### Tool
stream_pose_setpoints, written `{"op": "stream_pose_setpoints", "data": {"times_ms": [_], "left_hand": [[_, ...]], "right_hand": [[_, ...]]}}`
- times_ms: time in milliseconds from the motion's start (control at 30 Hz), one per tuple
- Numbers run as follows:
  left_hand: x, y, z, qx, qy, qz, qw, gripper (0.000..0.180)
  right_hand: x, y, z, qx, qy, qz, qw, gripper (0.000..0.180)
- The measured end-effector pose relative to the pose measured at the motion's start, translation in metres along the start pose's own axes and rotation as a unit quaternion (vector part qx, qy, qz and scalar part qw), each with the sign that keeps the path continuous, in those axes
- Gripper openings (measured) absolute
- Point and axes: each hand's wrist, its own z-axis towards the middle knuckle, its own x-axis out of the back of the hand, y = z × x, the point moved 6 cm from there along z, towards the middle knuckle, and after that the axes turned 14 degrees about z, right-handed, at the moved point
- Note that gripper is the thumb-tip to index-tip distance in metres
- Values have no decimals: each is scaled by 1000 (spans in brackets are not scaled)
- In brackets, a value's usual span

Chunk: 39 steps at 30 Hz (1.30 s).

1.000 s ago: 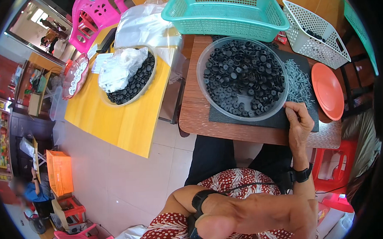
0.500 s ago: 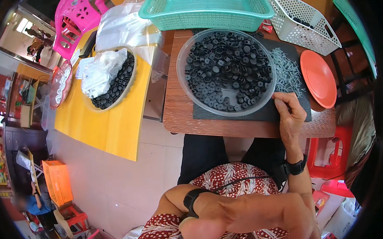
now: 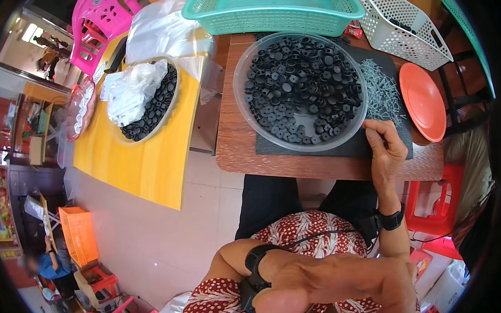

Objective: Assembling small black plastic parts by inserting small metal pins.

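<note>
Two bare hands are in view, and against the picture half a second ago they hardly differ: the tabletop [image 3: 236, 154] and the things on it sit slightly farther right in view, and the right hand [image 3: 388, 150] keeps the same place at the bowl's near right rim. The right forearm reaches up from the lower edge, a dark band [image 3: 391, 218] at the wrist, and the hand bends inward to the left. Its thumb and index finger lie close together at the clear round bowl [image 3: 311, 146]; whether they pinch anything or press the rim, I cannot tell. The left hand [image 3: 339, 275] comes across the body close to the camera, thumb toward the viewer, overlapping the right forearm in view; its fingertips are hidden, so its grip cannot be told. Black round parts [image 3: 283, 71] fill most of the bowl, which sits partly over a dark mat [image 3: 264, 147], beside loose screws [image 3: 381, 92].
</note>
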Motion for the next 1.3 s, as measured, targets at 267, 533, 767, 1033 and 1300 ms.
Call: {"op": "stream_pose_setpoints", "data": {"times_ms": [267, 533, 767, 1033, 1300], "left_hand": [[-5, -3, 1, -29, 38, -53, 997, 78], [7, 6, 17, -59, 66, -49, 995, 88], [14, 11, 13, 100, -37, 19, 994, 81], [9, -3, 7, -29, 55, -114, 992, 76], [1, -16, -18, -55, 70, -88, 992, 81]], "right_hand": [[1, 2, 0, 5, -3, -6, 1000, 12], [0, 0, 0, 7, -4, -2, 1000, 12], [-1, 0, 0, 0, -4, 2, 1000, 12], [0, 2, 1, 10, -3, -4, 1000, 12], [1, 1, 1, 23, 1, 4, 1000, 12]]}}
